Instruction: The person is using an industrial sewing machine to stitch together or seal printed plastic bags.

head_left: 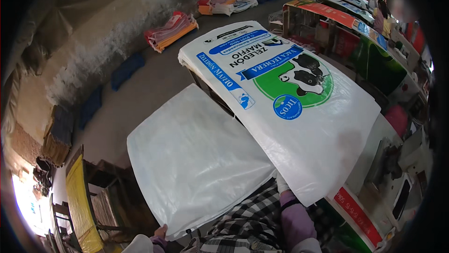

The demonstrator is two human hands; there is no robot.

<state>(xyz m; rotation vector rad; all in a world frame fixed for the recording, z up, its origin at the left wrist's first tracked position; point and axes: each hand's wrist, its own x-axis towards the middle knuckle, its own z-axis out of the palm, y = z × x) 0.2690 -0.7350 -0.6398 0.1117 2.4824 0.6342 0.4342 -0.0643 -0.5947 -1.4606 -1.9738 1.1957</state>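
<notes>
A large white woven sack (pixel 290 108) printed with a cow on a green circle and blue bands lies spread out ahead of me. My right hand (pixel 282 184), in a pale glove with a purple sleeve, reaches under its near edge and holds it; most of the hand is hidden by the sack. A plain white sack (pixel 196 159) lies beside it on the left, partly under the printed one. My left hand (pixel 161 231) grips that plain sack at its near bottom corner.
Stacks of folded sacks (pixel 170 31) lie on the grey floor along the wall at the back. A table with printed sacks (pixel 346 17) stands at the right, with people beyond it. A sewing machine (pixel 397 178) is at the right. Wooden frames (pixel 100 192) stand at lower left.
</notes>
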